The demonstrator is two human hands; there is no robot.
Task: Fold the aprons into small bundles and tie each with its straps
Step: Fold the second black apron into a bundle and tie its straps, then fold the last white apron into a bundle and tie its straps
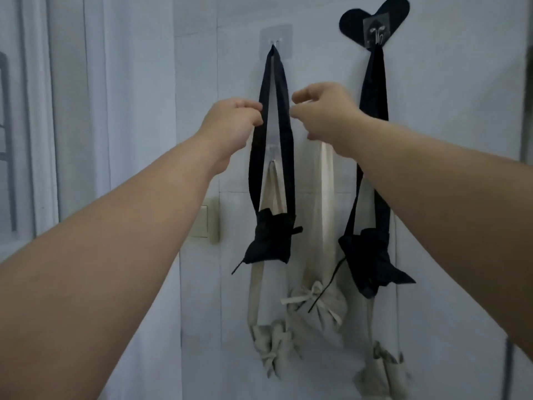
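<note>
your left hand (230, 122) fingers pinch the black strap (284, 88); right hand (323, 111) fingers loosely curled just beside it, empty; black bundle (271, 241) below.

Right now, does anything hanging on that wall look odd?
Nothing looks damaged. The only untidy thing is a loose black tie from the right black bundle, which dangles across the middle beige bundle.

Left hand (230, 122) pinches black strap (263, 88) on hook (274, 44)
</note>
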